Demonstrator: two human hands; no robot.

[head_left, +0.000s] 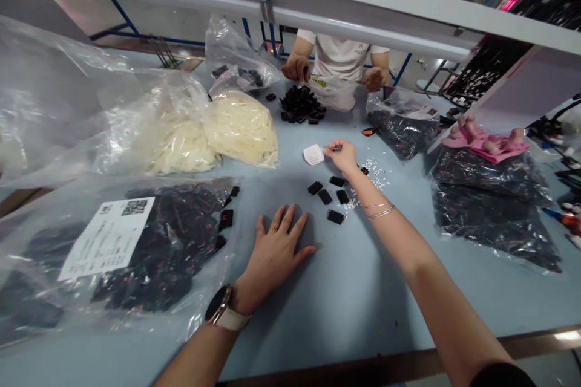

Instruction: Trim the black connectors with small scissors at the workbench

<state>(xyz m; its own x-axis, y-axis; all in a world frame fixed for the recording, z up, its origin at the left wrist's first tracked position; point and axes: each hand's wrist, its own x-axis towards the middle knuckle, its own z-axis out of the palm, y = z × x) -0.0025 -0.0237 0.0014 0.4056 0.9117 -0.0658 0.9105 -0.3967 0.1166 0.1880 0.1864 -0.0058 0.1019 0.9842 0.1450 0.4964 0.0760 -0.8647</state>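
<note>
My left hand (276,248) lies flat on the blue table (345,290), fingers spread, holding nothing; a watch sits on that wrist. My right hand (344,155) reaches farther out, its fingers pinched on a small dark part next to a white paper slip (313,154). Several small black plastic parts (330,196) lie between my two hands. Tiny white pieces (374,172) are scattered just right of my right wrist.
A clear bag of black parts with a white label (136,248) lies at left. Two bags of white parts (213,133) sit behind it. More bags of black parts (490,193) are at right. Across the table a person's hands (297,66) work over a black pile (302,104).
</note>
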